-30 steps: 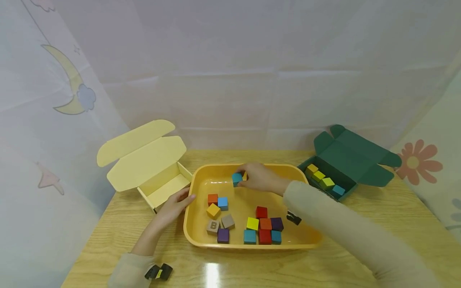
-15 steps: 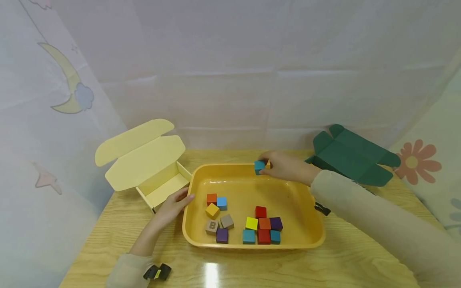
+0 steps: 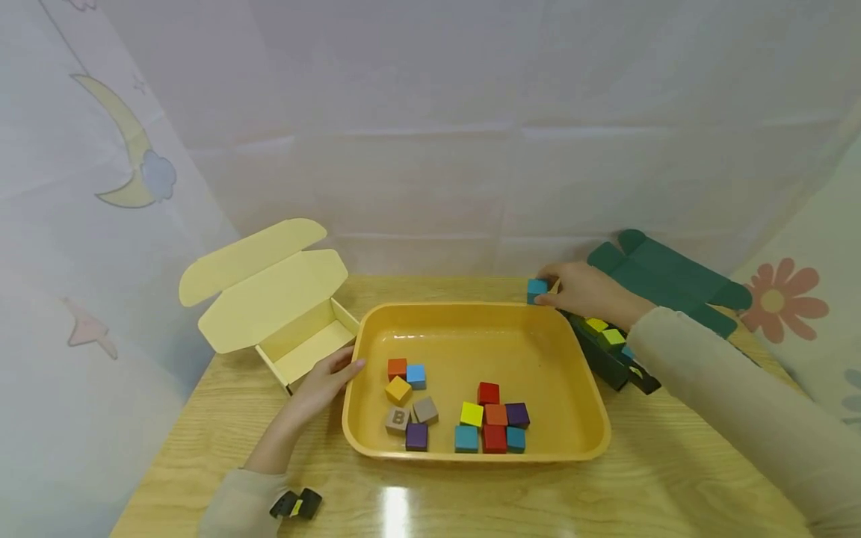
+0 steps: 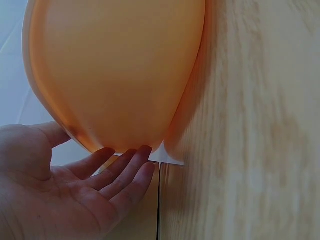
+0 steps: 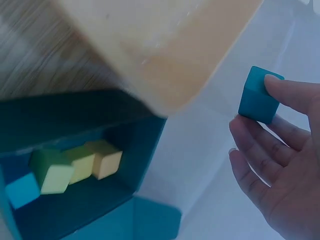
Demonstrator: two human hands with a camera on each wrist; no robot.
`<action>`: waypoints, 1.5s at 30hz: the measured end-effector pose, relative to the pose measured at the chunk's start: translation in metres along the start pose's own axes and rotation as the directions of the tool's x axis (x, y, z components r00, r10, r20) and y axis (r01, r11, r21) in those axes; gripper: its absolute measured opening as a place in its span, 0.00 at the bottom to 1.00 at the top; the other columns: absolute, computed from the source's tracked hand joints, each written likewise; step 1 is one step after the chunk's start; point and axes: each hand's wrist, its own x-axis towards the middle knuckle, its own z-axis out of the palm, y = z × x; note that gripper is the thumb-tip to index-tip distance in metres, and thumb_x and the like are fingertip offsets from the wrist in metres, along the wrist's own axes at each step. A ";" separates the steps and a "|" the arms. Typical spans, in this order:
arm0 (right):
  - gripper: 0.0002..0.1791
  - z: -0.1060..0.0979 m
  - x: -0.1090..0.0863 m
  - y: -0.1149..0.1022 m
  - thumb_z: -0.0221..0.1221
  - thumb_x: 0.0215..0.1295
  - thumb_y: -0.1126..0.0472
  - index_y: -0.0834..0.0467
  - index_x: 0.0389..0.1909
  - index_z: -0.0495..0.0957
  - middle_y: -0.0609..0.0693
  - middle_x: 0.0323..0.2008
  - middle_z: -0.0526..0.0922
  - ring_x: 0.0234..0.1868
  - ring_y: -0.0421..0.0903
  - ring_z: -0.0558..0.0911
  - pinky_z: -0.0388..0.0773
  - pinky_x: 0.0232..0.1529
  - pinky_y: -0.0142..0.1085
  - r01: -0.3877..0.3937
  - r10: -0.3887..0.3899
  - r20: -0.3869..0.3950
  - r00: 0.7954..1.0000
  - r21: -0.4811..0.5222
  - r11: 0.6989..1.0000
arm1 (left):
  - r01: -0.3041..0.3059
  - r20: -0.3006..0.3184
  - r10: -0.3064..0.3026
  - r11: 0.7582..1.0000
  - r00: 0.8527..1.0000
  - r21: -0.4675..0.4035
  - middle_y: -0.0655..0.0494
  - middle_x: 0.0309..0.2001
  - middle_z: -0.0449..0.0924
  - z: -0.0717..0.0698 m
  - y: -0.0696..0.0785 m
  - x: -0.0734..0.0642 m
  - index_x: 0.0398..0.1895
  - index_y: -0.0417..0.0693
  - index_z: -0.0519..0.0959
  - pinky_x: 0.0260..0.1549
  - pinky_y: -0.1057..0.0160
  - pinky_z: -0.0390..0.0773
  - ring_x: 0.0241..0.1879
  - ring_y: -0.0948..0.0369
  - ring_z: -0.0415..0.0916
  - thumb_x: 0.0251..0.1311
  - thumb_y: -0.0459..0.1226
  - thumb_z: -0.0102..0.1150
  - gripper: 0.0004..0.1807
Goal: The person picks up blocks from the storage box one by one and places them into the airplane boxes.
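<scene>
My right hand (image 3: pixel 585 291) pinches a blue cube (image 3: pixel 537 291) between thumb and fingers, above the far right corner of the yellow tray. In the right wrist view the same cube (image 5: pixel 260 95) is held off to the side of the dark green box (image 5: pixel 145 160). My left hand (image 3: pixel 326 385) holds the left edge of the yellow tray (image 3: pixel 351 418), thumb over the rim. Its fingers rest against the tray's outer wall in the left wrist view. Several coloured cubes lie in the tray's near half, including a red cube (image 3: pixel 494 439) and a purple cube (image 3: pixel 416 436).
An open pale yellow box (image 3: pixel 312 351) stands behind the left hand, its lid folded back. On the right, the open green box holds a green cube (image 5: pixel 55 177), a blue cube (image 5: pixel 22 190) and others. A curtain (image 3: pixel 430 149) hangs behind the wooden table (image 3: pixel 538 497).
The right hand has carried the blue cube from over the tray's far middle to the right, up to its far right corner. The left hand has stayed at the tray's edge.
</scene>
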 end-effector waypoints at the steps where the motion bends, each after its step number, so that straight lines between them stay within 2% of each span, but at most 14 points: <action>1: 0.22 -0.002 -0.001 0.006 0.63 0.69 0.57 0.66 0.57 0.76 0.59 0.46 0.82 0.33 0.46 0.81 0.81 0.33 0.41 -0.011 0.011 0.002 1.000 -0.002 1.000 | 0.001 -0.003 -0.001 1.000 1.000 0.002 0.34 0.67 0.67 0.000 0.000 0.000 0.71 0.34 0.64 0.52 0.51 0.78 0.59 0.43 0.73 0.76 0.41 0.49 0.27; 3: 0.21 -0.005 -0.004 0.016 0.62 0.69 0.56 0.66 0.56 0.76 0.61 0.47 0.82 0.32 0.46 0.81 0.81 0.33 0.43 -0.032 0.032 0.010 0.999 -0.016 0.999 | 0.002 -0.003 -0.002 1.000 1.000 0.003 0.34 0.67 0.67 0.000 0.000 -0.001 0.71 0.34 0.64 0.53 0.50 0.78 0.60 0.43 0.72 0.76 0.42 0.49 0.28; 10: 0.24 -0.008 -0.011 0.048 0.62 0.69 0.54 0.69 0.55 0.76 0.63 0.46 0.83 0.39 0.53 0.83 0.80 0.44 0.56 -0.089 0.094 0.039 0.995 -0.120 0.989 | 0.001 -0.008 -0.001 1.000 1.000 -0.001 0.33 0.67 0.66 0.001 -0.003 -0.001 0.71 0.33 0.64 0.55 0.50 0.77 0.60 0.42 0.72 0.76 0.42 0.49 0.28; 14: 0.23 -0.008 -0.014 0.059 0.62 0.69 0.56 0.70 0.55 0.76 0.60 0.43 0.84 0.37 0.51 0.83 0.80 0.42 0.55 -0.107 0.116 0.060 0.991 -0.134 0.985 | 0.001 -0.007 -0.001 1.000 1.000 -0.006 0.33 0.67 0.66 0.002 -0.004 0.000 0.71 0.33 0.64 0.53 0.51 0.78 0.60 0.43 0.73 0.76 0.41 0.49 0.28; 20: 0.27 0.004 -0.015 0.072 0.62 0.68 0.54 0.73 0.56 0.74 0.61 0.43 0.83 0.38 0.53 0.82 0.80 0.40 0.54 -0.132 0.150 0.088 0.985 -0.189 0.973 | -0.001 -0.006 0.001 1.000 1.000 -0.006 0.33 0.67 0.66 0.002 -0.004 0.000 0.71 0.33 0.64 0.54 0.50 0.77 0.60 0.43 0.72 0.76 0.41 0.48 0.27; 24: 0.24 0.014 -0.013 0.075 0.62 0.68 0.56 0.73 0.53 0.76 0.56 0.38 0.83 0.33 0.50 0.80 0.80 0.36 0.48 -0.145 0.169 0.115 0.979 -0.197 0.970 | 0.001 -0.005 -0.001 1.000 1.000 -0.016 0.33 0.66 0.67 0.004 -0.005 0.002 0.70 0.33 0.64 0.53 0.50 0.78 0.59 0.43 0.73 0.76 0.40 0.48 0.27; 29: 0.20 0.024 -0.009 0.077 0.62 0.68 0.58 0.70 0.51 0.78 0.58 0.39 0.84 0.34 0.51 0.80 0.79 0.34 0.47 -0.154 0.184 0.113 0.976 -0.236 0.959 | -0.004 -0.007 0.004 1.000 1.000 -0.013 0.33 0.66 0.68 0.005 -0.006 0.005 0.70 0.33 0.64 0.53 0.51 0.78 0.58 0.43 0.74 0.76 0.40 0.48 0.26; 31: 0.15 0.028 -0.007 0.078 0.61 0.68 0.60 0.68 0.47 0.79 0.56 0.36 0.83 0.32 0.50 0.79 0.78 0.32 0.46 -0.158 0.192 0.114 0.975 -0.253 0.954 | -0.007 -0.007 0.007 1.000 1.000 -0.014 0.33 0.66 0.68 0.005 -0.006 0.005 0.70 0.34 0.64 0.53 0.50 0.78 0.58 0.43 0.74 0.76 0.41 0.48 0.27; 33: 0.09 0.032 -0.006 0.078 0.58 0.69 0.62 0.65 0.38 0.80 0.53 0.28 0.79 0.28 0.49 0.76 0.74 0.29 0.43 -0.171 0.206 0.120 0.971 -0.251 0.953 | -0.009 -0.003 0.009 1.000 1.000 -0.018 0.33 0.66 0.68 0.005 -0.006 0.004 0.70 0.34 0.64 0.53 0.50 0.78 0.58 0.43 0.74 0.76 0.41 0.48 0.27; 34: 0.09 0.033 -0.005 0.079 0.57 0.70 0.62 0.63 0.32 0.79 0.51 0.24 0.76 0.25 0.48 0.74 0.71 0.28 0.41 -0.180 0.215 0.122 0.969 -0.246 0.952 | -0.011 -0.004 0.010 1.000 1.000 -0.020 0.33 0.65 0.68 0.006 -0.006 0.004 0.70 0.33 0.64 0.53 0.50 0.78 0.58 0.43 0.74 0.76 0.42 0.49 0.27; 37: 0.17 0.037 -0.004 0.077 0.54 0.71 0.62 0.56 0.19 0.70 0.48 0.16 0.65 0.20 0.46 0.67 0.66 0.25 0.39 -0.214 0.242 0.113 0.964 -0.215 0.953 | -0.011 -0.005 0.011 1.000 1.000 -0.023 0.33 0.65 0.69 0.006 -0.005 0.004 0.70 0.33 0.65 0.53 0.50 0.78 0.58 0.43 0.75 0.76 0.42 0.49 0.27; 41: 0.23 0.040 -0.003 0.078 0.53 0.72 0.62 0.52 0.14 0.62 0.46 0.14 0.59 0.17 0.44 0.61 0.64 0.23 0.38 -0.246 0.266 0.095 0.959 -0.181 0.952 | -0.014 -0.009 0.014 1.000 1.000 -0.019 0.33 0.65 0.69 0.006 -0.005 0.004 0.70 0.33 0.65 0.53 0.51 0.79 0.57 0.44 0.75 0.76 0.41 0.49 0.27; 45: 0.21 0.040 -0.001 0.079 0.53 0.72 0.60 0.54 0.16 0.64 0.48 0.15 0.62 0.18 0.45 0.63 0.65 0.24 0.39 -0.269 0.288 0.100 0.952 -0.169 0.948 | -0.018 -0.011 0.017 1.000 1.000 -0.021 0.33 0.65 0.69 0.006 -0.005 0.005 0.70 0.33 0.65 0.52 0.50 0.79 0.57 0.43 0.75 0.76 0.41 0.49 0.26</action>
